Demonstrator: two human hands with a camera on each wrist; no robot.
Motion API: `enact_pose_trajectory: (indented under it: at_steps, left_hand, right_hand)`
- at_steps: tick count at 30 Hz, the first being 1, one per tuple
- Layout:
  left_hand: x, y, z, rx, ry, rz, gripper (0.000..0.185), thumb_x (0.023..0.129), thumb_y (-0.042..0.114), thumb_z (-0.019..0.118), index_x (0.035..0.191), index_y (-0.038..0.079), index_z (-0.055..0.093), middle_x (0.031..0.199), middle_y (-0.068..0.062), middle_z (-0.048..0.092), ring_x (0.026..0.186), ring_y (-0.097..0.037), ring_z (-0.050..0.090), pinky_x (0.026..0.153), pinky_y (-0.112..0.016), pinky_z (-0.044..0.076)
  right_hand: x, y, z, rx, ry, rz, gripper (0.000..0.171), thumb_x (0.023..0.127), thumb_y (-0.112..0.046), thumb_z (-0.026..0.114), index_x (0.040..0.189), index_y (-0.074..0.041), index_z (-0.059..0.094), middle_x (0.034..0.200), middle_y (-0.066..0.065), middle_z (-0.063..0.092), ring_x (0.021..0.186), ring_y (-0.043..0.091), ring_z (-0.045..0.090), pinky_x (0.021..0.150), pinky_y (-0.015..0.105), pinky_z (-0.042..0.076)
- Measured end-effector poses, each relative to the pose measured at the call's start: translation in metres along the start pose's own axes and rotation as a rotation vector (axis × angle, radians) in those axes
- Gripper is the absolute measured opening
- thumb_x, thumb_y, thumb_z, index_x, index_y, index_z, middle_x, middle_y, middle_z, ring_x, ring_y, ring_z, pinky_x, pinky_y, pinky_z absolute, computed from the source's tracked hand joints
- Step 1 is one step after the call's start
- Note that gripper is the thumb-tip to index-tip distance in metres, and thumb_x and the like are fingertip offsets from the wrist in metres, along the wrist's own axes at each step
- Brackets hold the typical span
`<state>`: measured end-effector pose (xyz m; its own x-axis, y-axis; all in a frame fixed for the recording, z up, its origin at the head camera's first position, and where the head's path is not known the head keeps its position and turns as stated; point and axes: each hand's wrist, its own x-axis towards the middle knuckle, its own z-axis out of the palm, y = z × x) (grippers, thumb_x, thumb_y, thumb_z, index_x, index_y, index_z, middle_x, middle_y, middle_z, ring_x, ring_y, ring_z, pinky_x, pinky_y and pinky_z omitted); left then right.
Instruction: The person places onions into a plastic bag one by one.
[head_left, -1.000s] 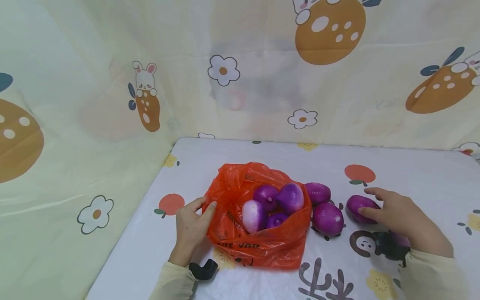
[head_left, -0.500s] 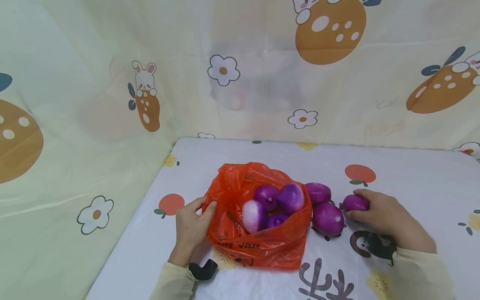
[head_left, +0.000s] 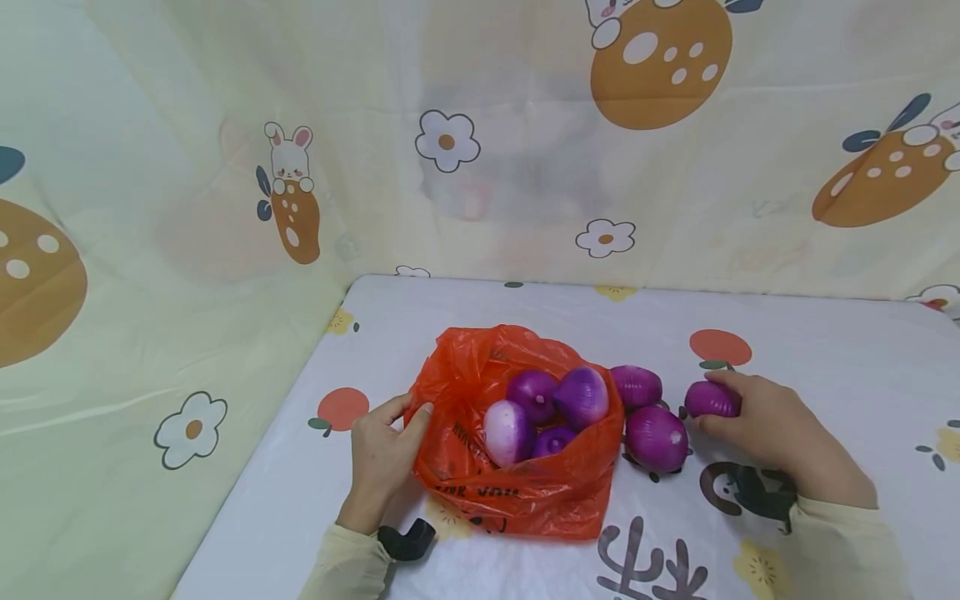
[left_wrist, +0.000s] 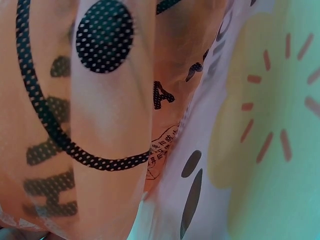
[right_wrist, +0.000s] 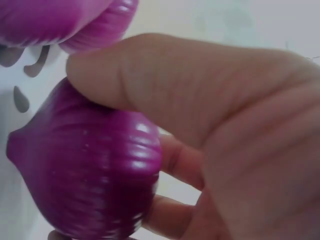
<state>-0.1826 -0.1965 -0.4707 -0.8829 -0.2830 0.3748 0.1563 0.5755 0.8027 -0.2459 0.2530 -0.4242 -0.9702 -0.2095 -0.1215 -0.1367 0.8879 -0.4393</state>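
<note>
A red plastic bag (head_left: 517,504) with black print sits mid-table, its mouth open upward. Inside lie several purple onions, one of them whitish (head_left: 507,433). My left hand (head_left: 386,458) pinches the bag's left rim between thumb and fingers; the left wrist view is filled by the bag's printed side (left_wrist: 110,120). To the right of the bag, my right hand (head_left: 772,429) grips a purple onion (head_left: 711,400). In the right wrist view the thumb (right_wrist: 130,75) lies over this onion (right_wrist: 95,165), and fingers curl round its far side.
Two more purple onions, one nearer (head_left: 656,439) and one farther (head_left: 637,386), lie against the bag's right side, between it and my right hand. A patterned white cloth (head_left: 847,350) covers the table. Printed curtains (head_left: 525,192) stand behind and at the left.
My right hand has moved left and closed round the onion, shifting it slightly left and, most recently, a little away from me. The left hand and bag have stayed put.
</note>
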Motion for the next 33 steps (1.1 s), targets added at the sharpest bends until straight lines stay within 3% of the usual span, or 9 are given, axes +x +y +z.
enact_pose_trajectory:
  at_steps: [10,26,33]
  left_hand:
    - [0.000,0.001,0.000,0.000,-0.005,-0.010,0.024,0.092,0.018,0.078,0.112,0.004,0.081,0.104,-0.010,0.080,0.105,-0.030,0.074,0.086,-0.050,0.063]
    - [0.000,0.000,0.000,0.002,0.001,0.002,0.022,0.092,0.017,0.078,0.110,0.005,0.082,0.102,-0.009,0.080,0.102,-0.029,0.074,0.084,-0.048,0.063]
    - [0.000,0.001,0.000,-0.003,-0.006,-0.004,0.024,0.092,0.018,0.078,0.112,0.004,0.081,0.104,-0.010,0.080,0.104,-0.029,0.075,0.085,-0.048,0.063]
  right_hand:
    - [-0.004,-0.013,-0.009,0.022,0.084,-0.039,0.078,0.085,-0.032,0.083,0.145,0.006,0.051,0.114,0.033,0.065,0.094,0.042,0.062,0.068,0.038,0.053]
    - [-0.015,-0.039,-0.014,0.087,0.164,-0.096,0.082,0.085,-0.029,0.086,0.151,0.002,0.047,0.129,0.035,0.058,0.106,0.051,0.059,0.077,0.058,0.062]
    - [-0.017,-0.052,-0.010,0.111,0.210,-0.150,0.078,0.086,-0.025,0.086,0.150,0.000,0.049,0.129,0.033,0.060,0.106,0.051,0.061,0.076,0.060,0.062]
